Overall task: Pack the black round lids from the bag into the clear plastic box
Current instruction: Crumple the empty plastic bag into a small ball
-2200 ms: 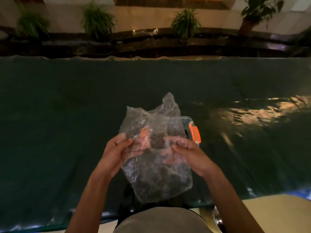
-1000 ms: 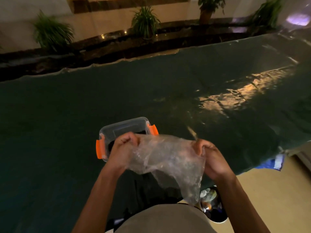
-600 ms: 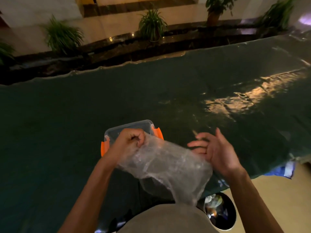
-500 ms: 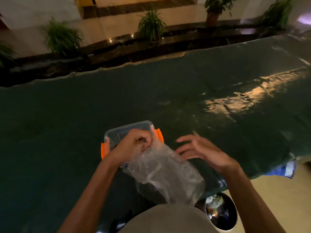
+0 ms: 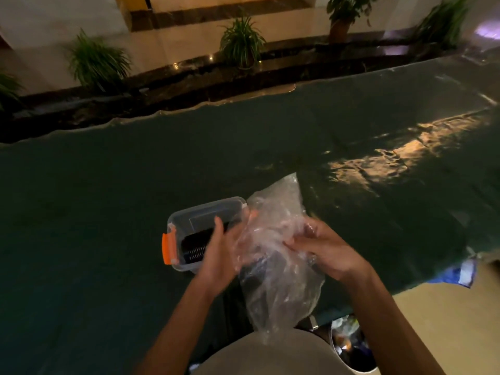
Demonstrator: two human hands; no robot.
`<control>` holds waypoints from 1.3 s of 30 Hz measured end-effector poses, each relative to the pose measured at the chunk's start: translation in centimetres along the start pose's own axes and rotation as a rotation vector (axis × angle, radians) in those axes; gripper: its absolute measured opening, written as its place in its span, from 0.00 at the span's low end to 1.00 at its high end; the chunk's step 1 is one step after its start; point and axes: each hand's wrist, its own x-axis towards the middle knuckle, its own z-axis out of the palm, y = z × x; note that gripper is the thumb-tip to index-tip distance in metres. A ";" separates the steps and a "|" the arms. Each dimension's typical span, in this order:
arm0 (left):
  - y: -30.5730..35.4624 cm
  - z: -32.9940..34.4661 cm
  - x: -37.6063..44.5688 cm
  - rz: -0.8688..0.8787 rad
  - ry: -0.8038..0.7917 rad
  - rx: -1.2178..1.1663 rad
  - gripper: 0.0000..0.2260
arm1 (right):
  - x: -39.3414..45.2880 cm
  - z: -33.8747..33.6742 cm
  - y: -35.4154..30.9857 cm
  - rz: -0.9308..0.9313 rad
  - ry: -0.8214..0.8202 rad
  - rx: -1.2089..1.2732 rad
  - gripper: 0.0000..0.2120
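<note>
A crumpled clear plastic bag hangs upright between my hands over the table's near edge. Dark shapes, probably black lids, show through it. My left hand grips the bag's left side. My right hand holds the right side near the mouth, fingers pushing into the plastic. Just left of the bag sits the clear plastic box with an orange latch, lid off. Black ribbed lids stand on edge inside it.
The dark green cloth covers the table, with a bright reflection at the right. A round bin stands on the floor below my right arm. A blue item hangs off the table's right edge. Potted plants line the far ledge.
My right hand has come back to the bag and taken hold of its right side. The bag's top has swung up and to the right, uncovering more of the box.
</note>
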 end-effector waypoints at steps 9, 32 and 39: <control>-2.4 1.3 -0.3 -0.083 -0.034 0.255 0.39 | 0.1 0.5 0.9 -0.065 0.329 -0.326 0.08; -2.1 2.7 -0.2 0.265 0.138 0.582 0.13 | -2.5 -1.9 2.4 0.090 0.199 -0.039 0.17; -1.8 2.4 0.3 0.247 0.064 0.470 0.09 | -2.5 -1.4 2.4 -0.011 0.330 0.211 0.09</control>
